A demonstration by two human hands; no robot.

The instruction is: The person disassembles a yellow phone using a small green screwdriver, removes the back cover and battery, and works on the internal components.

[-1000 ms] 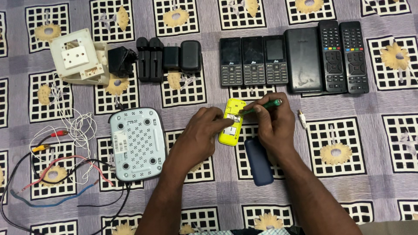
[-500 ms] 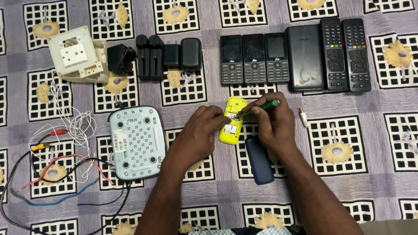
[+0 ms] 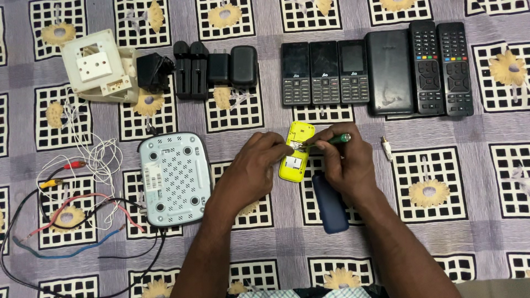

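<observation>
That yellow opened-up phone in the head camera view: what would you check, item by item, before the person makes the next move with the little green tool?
1. Yellow phone body with its back cover off steadied: ok, the left hand grips its left edge.
2. Green-handled screwdriver in hand: ok, the right hand pinches it.
3. Tip seated properly: cannot tell, it meets the upper part of the phone, but the contact is too small to see.
4. Dark blue oblong back cover out of the way: ok, it lies on the patterned cloth under the right wrist.
5. Loose screws: cannot tell, none visible.
</observation>
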